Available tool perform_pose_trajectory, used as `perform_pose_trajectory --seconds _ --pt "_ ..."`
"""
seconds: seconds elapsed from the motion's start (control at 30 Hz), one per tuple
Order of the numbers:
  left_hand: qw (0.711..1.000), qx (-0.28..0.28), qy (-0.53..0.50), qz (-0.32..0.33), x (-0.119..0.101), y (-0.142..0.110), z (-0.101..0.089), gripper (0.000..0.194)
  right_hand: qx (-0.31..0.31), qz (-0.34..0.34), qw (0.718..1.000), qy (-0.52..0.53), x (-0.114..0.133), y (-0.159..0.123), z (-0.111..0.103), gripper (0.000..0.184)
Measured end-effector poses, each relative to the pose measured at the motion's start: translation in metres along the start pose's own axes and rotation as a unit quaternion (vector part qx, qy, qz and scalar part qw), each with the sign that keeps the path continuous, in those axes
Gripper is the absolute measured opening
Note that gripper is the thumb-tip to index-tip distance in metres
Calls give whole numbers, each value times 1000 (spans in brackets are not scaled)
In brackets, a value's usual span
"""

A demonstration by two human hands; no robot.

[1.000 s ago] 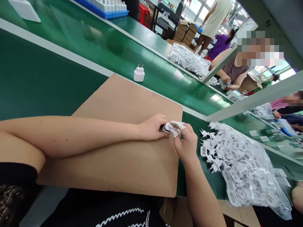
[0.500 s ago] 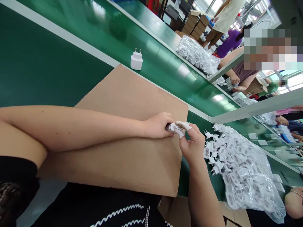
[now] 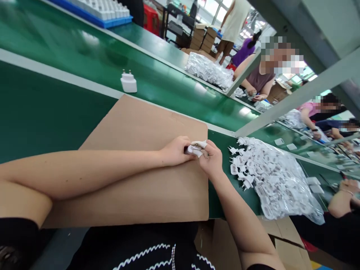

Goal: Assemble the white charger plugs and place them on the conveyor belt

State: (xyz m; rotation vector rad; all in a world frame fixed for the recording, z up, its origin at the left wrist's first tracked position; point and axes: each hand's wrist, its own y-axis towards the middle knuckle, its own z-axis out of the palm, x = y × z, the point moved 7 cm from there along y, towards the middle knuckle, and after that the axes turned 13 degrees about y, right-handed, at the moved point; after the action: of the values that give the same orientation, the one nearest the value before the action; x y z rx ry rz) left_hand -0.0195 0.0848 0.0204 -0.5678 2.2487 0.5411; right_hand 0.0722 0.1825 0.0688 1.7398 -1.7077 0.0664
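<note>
Over the brown cardboard sheet point(image 3: 135, 187), my hands meet at a small white charger housing point(image 3: 193, 150) whose left end looks dark. My left hand point(image 3: 176, 150) is closed around that dark end. White finger covers are on the thumb and forefinger of my right hand point(image 3: 212, 159), which pinches the housing from the right. The fingers hide much of the piece. To the right of my hands, a clear plastic bag point(image 3: 284, 180) spills white plug housings point(image 3: 239, 165) with two pins. A white plug charger point(image 3: 129, 82) stands pins up on the green belt beyond the cardboard.
A pale rail point(image 3: 70, 79) runs between table and green belt point(image 3: 92, 67). A slanting metal post point(image 3: 295, 95) rises at right. Across the belt are a bag of parts point(image 3: 208, 69), a blue tray point(image 3: 112, 22) and co-workers point(image 3: 261, 75). Another person's hand point(image 3: 345, 191) is at far right.
The view has shifted, so the plug charger, cardboard and bag appear further left. My hands remain together on the housing, with little visible change in grip.
</note>
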Motion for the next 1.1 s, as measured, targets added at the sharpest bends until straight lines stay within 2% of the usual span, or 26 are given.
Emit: perform_pose_trajectory --seconds 0.1,0.27,0.4,0.57,0.67,0.77,0.83,0.93,1.1 --pt "1000 2 6 4 3 2 3 34 -3 -18 1000 -12 -4 -2 3 37" --pt "999 44 1 -19 9 5 7 42 17 -12 999 -33 -10 -3 7 41" --pt "999 22 22 10 7 6 5 42 13 0 1000 -19 -11 -2 8 48" --pt "998 1 33 56 8 7 7 36 16 26 998 59 -12 7 3 51" --pt "998 3 40 51 13 7 8 33 67 60 990 111 -15 16 0 40" --pt "998 4 24 57 15 5 6 40 130 65 980 132 -11 24 -2 33" --pt "998 4 -1 55 17 5 5 44 143 46 984 93 -4 30 -5 35" --pt "999 10 -21 35 21 7 7 34 158 56 986 -7 4 37 -7 37" --pt "1000 2 -7 8 21 8 8 23 211 73 961 -165 18 48 -5 36"
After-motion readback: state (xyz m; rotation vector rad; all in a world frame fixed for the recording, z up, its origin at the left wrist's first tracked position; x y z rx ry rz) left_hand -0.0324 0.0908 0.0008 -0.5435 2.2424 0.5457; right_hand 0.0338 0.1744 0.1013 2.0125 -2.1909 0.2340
